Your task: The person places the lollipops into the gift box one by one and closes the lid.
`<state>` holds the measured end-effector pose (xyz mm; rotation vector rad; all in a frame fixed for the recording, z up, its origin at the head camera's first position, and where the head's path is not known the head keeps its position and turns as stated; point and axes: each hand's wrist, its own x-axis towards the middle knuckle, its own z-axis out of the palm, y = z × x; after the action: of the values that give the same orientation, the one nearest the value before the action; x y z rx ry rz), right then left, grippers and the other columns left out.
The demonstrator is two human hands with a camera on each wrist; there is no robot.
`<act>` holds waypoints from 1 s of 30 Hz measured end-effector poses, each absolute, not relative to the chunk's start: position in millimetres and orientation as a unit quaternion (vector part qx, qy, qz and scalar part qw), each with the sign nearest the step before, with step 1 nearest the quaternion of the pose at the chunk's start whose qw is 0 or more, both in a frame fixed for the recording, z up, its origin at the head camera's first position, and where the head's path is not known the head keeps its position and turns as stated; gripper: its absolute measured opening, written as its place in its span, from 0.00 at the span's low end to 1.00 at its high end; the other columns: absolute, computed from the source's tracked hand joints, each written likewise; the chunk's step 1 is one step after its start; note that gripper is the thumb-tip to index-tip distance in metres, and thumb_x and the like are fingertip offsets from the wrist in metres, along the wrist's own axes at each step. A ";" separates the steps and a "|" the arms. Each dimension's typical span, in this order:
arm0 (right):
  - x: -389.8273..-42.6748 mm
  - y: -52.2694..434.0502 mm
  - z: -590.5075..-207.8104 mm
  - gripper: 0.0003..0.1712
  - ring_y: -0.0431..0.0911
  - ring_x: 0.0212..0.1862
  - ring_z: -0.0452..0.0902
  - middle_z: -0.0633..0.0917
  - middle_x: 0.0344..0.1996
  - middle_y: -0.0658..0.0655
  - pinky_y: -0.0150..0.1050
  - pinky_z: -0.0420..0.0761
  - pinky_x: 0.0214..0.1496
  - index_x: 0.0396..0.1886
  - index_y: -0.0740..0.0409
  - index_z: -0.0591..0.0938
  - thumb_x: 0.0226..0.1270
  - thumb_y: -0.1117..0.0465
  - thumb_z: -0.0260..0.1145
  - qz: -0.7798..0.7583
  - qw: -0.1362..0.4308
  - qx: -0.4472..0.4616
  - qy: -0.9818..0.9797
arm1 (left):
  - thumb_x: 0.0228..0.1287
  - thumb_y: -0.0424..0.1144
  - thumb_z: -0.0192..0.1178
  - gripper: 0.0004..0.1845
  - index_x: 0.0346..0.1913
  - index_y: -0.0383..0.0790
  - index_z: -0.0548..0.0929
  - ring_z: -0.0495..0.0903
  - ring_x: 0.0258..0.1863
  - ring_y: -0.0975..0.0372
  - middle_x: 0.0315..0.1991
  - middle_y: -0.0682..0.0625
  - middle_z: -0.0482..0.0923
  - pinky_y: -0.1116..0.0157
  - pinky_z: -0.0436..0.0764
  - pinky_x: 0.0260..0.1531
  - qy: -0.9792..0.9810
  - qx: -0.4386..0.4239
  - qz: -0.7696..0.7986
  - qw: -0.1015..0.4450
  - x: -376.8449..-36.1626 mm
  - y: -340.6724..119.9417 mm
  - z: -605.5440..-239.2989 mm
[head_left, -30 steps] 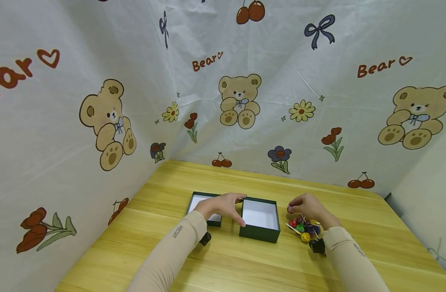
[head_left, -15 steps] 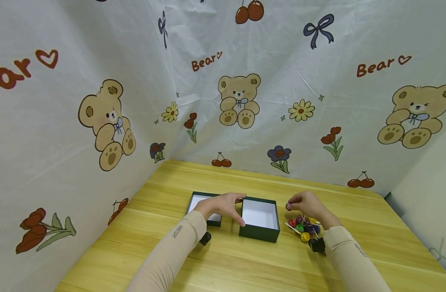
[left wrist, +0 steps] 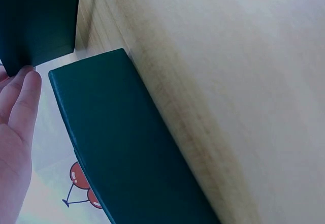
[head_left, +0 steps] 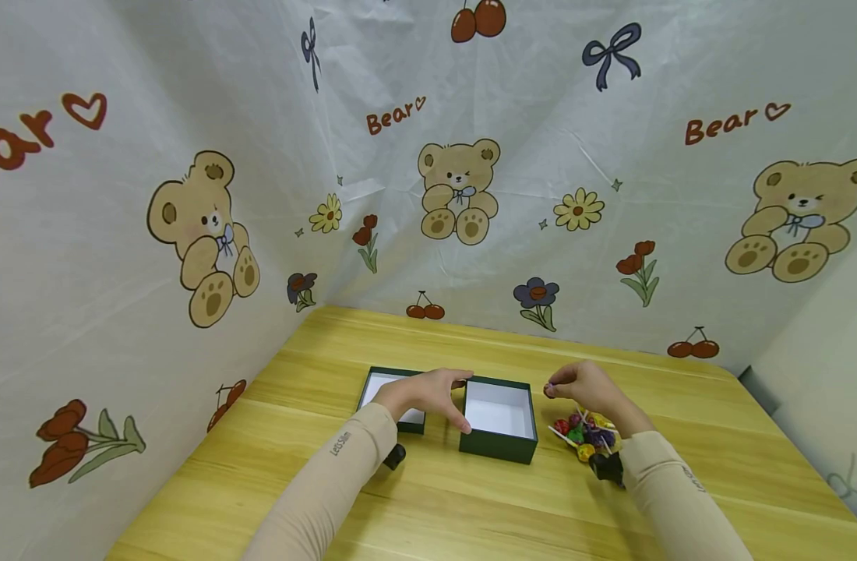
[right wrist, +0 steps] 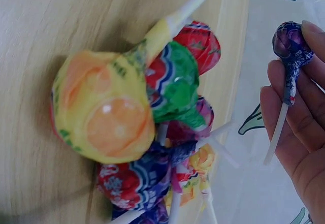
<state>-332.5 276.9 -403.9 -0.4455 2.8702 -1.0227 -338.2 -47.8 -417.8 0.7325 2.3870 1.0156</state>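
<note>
My left hand [head_left: 428, 392] spans the left side of an open dark green box [head_left: 499, 447] with a white inside. Its thumb is at the front left corner, its fingers at the back left. In the left wrist view, fingertips touch a green box wall [left wrist: 40, 21]. To the right of the box, my right hand [head_left: 597, 392] pinches a purple-wrapped lollipop [right wrist: 292, 43] between thumb and fingers, its white stick hanging down in the right wrist view. Beneath that hand lies a pile of lollipops, with a yellow lollipop [right wrist: 101, 107] and a green lollipop [right wrist: 177, 84] among them.
A shallower green tray or lid [head_left: 414, 427], white inside, lies left of the box, partly hidden by the left hand. Everything stands on a wooden table [head_left: 442, 506]. A bear-print cloth [head_left: 372, 62] hangs behind and at the left.
My right hand has shifted slightly left and away from me, carrying the lollipop closer to the box. The left hand and the box have stayed in place.
</note>
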 end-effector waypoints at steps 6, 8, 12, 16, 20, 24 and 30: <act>-331.0 270.5 -398.9 0.08 0.51 0.42 0.86 0.90 0.35 0.56 0.45 0.85 0.46 0.38 0.62 0.89 0.68 0.61 0.69 -0.338 0.031 -0.150 0.928 | 0.48 0.46 0.81 0.58 0.79 0.47 0.57 0.60 0.77 0.53 0.78 0.46 0.60 0.52 0.69 0.71 0.864 0.266 0.367 0.220 -339.2 -47.9 -417.8; -330.2 267.7 -397.1 0.09 0.52 0.42 0.86 0.90 0.34 0.56 0.46 0.85 0.46 0.38 0.62 0.89 0.68 0.60 0.69 -0.344 0.033 -0.147 0.927 | 0.48 0.46 0.81 0.58 0.79 0.47 0.57 0.60 0.77 0.54 0.78 0.46 0.60 0.52 0.69 0.71 0.864 0.266 0.367 0.220 -339.6 -48.0 -418.2; -328.4 262.0 -394.0 0.10 0.54 0.41 0.86 0.90 0.34 0.56 0.47 0.87 0.46 0.39 0.63 0.88 0.67 0.60 0.70 -0.355 0.038 -0.144 0.923 | 0.48 0.46 0.81 0.58 0.79 0.47 0.57 0.60 0.77 0.53 0.78 0.47 0.60 0.51 0.69 0.71 0.864 0.266 0.366 0.220 -340.0 -48.4 -419.2; -327.4 256.3 -392.0 0.10 0.55 0.41 0.87 0.90 0.34 0.57 0.51 0.86 0.47 0.39 0.64 0.88 0.67 0.61 0.70 -0.360 0.036 -0.150 0.920 | 0.48 0.46 0.81 0.58 0.80 0.47 0.56 0.60 0.77 0.53 0.78 0.46 0.60 0.51 0.69 0.71 0.864 0.266 0.367 0.222 -339.9 -48.6 -419.2; -327.1 252.3 -390.2 0.09 0.55 0.42 0.87 0.90 0.34 0.57 0.52 0.86 0.48 0.39 0.65 0.88 0.66 0.62 0.70 -0.364 0.032 -0.153 0.918 | 0.48 0.47 0.81 0.58 0.80 0.48 0.56 0.60 0.77 0.53 0.78 0.46 0.60 0.51 0.69 0.71 0.864 0.266 0.366 0.222 -339.9 -48.5 -419.2; -327.9 249.1 -389.5 0.09 0.56 0.42 0.86 0.90 0.34 0.57 0.52 0.86 0.48 0.39 0.65 0.88 0.67 0.62 0.70 -0.370 0.036 -0.156 0.915 | 0.48 0.48 0.81 0.58 0.80 0.48 0.56 0.61 0.77 0.53 0.77 0.46 0.60 0.51 0.69 0.71 0.866 0.267 0.362 0.220 -340.0 -48.4 -419.2; -328.1 241.6 -389.0 0.10 0.55 0.41 0.85 0.90 0.34 0.57 0.52 0.86 0.48 0.39 0.64 0.88 0.65 0.61 0.72 -0.382 0.045 -0.150 0.911 | 0.47 0.48 0.81 0.58 0.80 0.48 0.56 0.61 0.77 0.53 0.77 0.46 0.61 0.51 0.69 0.71 0.867 0.266 0.359 0.221 -339.4 -47.9 -418.5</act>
<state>-328.1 241.6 -389.0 -0.4587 2.7819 -1.1670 -339.4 -47.9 -418.5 0.7349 2.3980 0.9916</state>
